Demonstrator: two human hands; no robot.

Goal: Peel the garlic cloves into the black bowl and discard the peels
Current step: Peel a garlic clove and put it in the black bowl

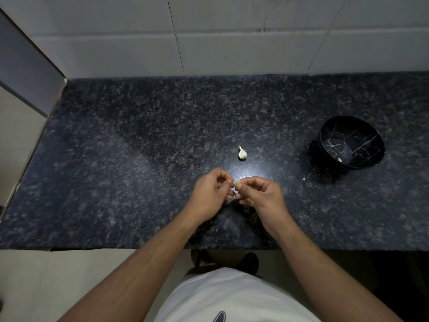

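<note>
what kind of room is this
Most likely a home kitchen: a dark speckled granite countertop runs along a white tiled wall, and both hands, left hand and right hand, pinch a garlic clove near a black bowl.

Counter (139, 140): dark blue-black granite, speckled grey and brown. Bowl (371, 145): black with thin white-gold crack-like veins, one pale clove (340, 160) inside. Garlic piece (242, 154) on counter: off-white. Wall tiles (232, 31): plain light grey. Shirt (232, 298): white with a dark blue mark.
</note>
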